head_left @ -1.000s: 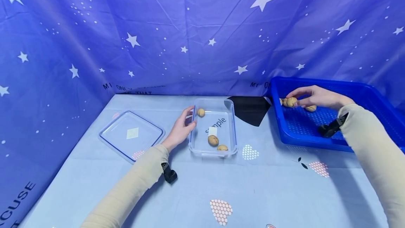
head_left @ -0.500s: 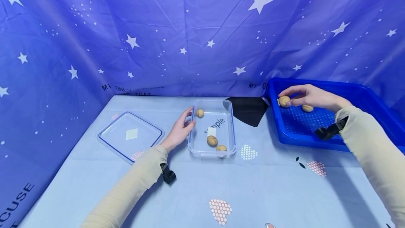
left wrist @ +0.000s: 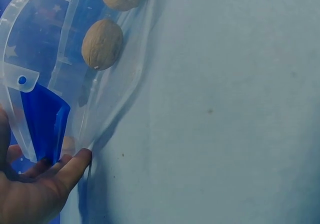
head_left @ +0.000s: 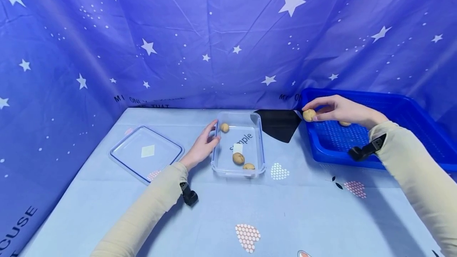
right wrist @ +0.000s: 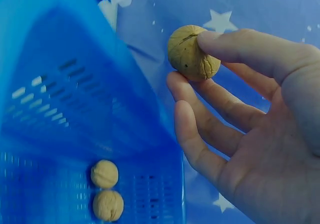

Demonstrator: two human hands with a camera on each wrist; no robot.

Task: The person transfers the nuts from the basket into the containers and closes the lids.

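Observation:
In the head view my right hand (head_left: 342,110) pinches a walnut (head_left: 309,115) above the left rim of the blue plastic basket (head_left: 317,146). The right wrist view shows this walnut (right wrist: 190,54) between thumb and fingertips, with two more walnuts (right wrist: 106,189) on the basket floor below. My left hand (head_left: 201,148) holds the left side of a clear lidless food container (head_left: 264,146). Inside the container lie a walnut (head_left: 224,127) near the far left corner and two others, one a walnut (head_left: 238,158) beside a white square. My left fingers (left wrist: 75,169) meet the container wall near its clip.
A clear lid (head_left: 132,146) with a blue seal lies on the table left of the container. A patterned light blue cloth (head_left: 285,213) covers the table. Behind it hangs a blue star-printed curtain (head_left: 200,31). Black cameras are strapped to both wrists.
My right hand has lifted the walnut from the basket's far left area and carried it left to the rim. The left hand and the container stay in place.

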